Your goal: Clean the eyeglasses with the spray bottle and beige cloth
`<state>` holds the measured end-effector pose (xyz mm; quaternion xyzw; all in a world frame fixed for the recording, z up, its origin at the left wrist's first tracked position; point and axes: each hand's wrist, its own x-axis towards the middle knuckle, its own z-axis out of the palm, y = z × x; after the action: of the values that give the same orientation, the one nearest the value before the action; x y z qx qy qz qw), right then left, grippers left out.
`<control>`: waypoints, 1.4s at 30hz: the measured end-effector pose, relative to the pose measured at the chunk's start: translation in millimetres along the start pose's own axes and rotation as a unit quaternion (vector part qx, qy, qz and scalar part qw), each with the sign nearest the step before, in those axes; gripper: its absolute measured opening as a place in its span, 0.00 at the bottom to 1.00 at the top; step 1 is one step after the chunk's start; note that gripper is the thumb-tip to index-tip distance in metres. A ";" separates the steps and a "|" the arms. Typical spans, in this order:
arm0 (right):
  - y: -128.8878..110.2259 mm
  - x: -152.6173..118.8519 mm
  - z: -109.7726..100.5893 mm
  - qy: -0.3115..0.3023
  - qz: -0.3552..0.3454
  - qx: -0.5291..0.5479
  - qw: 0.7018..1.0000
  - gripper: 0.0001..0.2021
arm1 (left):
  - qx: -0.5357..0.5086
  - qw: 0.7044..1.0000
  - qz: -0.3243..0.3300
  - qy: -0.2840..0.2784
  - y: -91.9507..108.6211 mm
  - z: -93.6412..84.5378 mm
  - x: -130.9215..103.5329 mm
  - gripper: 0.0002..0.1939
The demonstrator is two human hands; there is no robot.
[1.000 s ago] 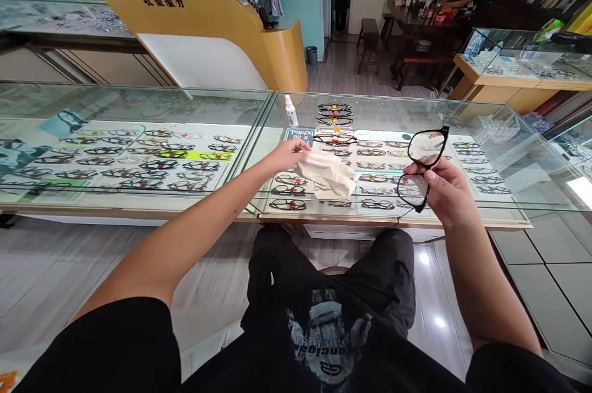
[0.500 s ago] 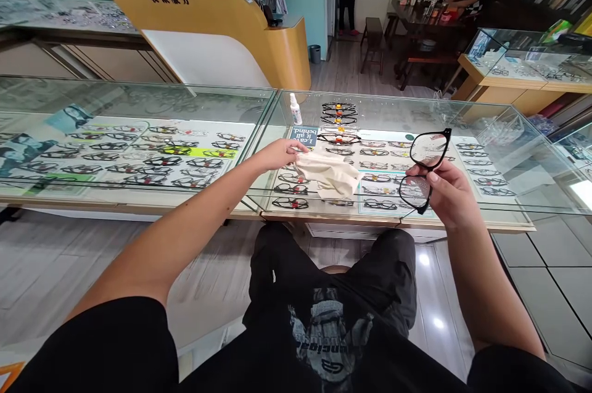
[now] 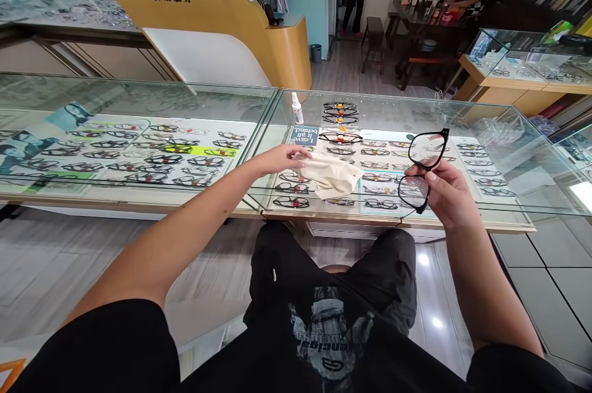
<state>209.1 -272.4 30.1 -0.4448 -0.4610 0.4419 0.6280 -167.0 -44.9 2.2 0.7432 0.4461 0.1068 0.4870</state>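
Note:
Black-framed eyeglasses (image 3: 422, 165) are held up on end in my right hand (image 3: 448, 189), over the right part of the glass counter. Its thumb and fingers pinch them near the bridge, one lens above the other. A cream cleaning cloth (image 3: 335, 176) lies rumpled on the glass top. At its left edge is my left hand (image 3: 283, 158), palm down, fingers stretched out with a gap between them and the thumb. The fingertips reach over the cloth's border; whether they touch it I cannot tell.
A white spray bottle (image 3: 296, 109) stands behind the cloth on the glass counter (image 3: 222, 94). Beside it several eyeglass frames (image 3: 341, 121) are lined up. More frames show beneath the glass. People are beyond, near a yellow cashier desk (image 3: 208, 7) and a dark table (image 3: 430, 13).
My left hand has loosened from a pinch at the cloth's corner and lowered slightly; the cloth's left end lies flatter. My right hand keeps the eyeglasses nearly still. A person behind the desk leaned down.

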 end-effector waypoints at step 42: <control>1.3 7.9 9.4 -0.013 0.033 0.041 0.999 0.18 | -0.349 0.927 0.081 0.116 96.6 43.5 -11.9 0.12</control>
<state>201.2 -263.1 32.0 -0.4283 -0.4356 0.4865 0.6246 -94.0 -93.7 62.8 0.5426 0.3722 0.3798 0.6502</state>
